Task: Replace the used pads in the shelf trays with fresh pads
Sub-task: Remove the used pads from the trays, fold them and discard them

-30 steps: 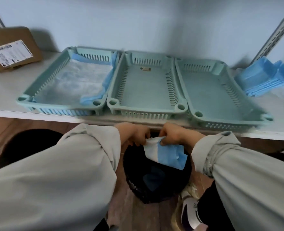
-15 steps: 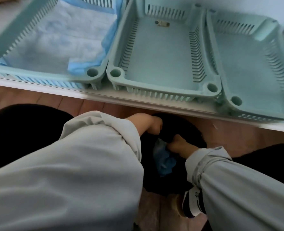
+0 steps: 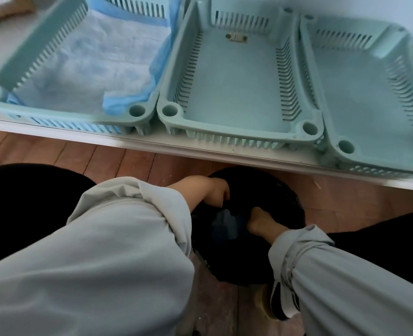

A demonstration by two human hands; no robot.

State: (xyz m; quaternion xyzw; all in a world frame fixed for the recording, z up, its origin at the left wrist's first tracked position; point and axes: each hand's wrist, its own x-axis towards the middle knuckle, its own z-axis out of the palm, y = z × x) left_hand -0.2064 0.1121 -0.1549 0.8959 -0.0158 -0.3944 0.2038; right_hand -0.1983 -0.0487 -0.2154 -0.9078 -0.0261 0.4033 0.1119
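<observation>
Wood plank floor (image 3: 133, 163) runs under a white shelf (image 3: 200, 151) whose front edge crosses the view.

Three pale green slotted trays stand side by side along the shelf's front edge, walls touching.
- Left tray (image 3: 31, 57): holds a pad (image 3: 86, 66), white face up, blue border folded up against the right wall and turned over at the front right corner.
- Middle tray (image 3: 237, 132): bare floor, a small tan tag (image 3: 236, 37) near its back wall.
- Right tray (image 3: 333, 98): bare floor; its right side is cut off by the frame.

Brown box (image 3: 4, 10) sits at the shelf's back left, blurred.

Black bin (image 3: 287, 200) stands on the floor just below the shelf's front edge. A crumpled blue pad (image 3: 223, 224) lies inside, dim.

Left hand (image 3: 215, 192): at the bin's left rim, fingers curled; what they hold, if anything, cannot be told. Right hand (image 3: 258, 221): reaching down inside the bin beside the blue pad, fingers hidden in the dark; grip cannot be told. Both arms wear grey sleeves bunched at the wrists.

A shoe (image 3: 273, 304) shows under the right sleeve.
</observation>
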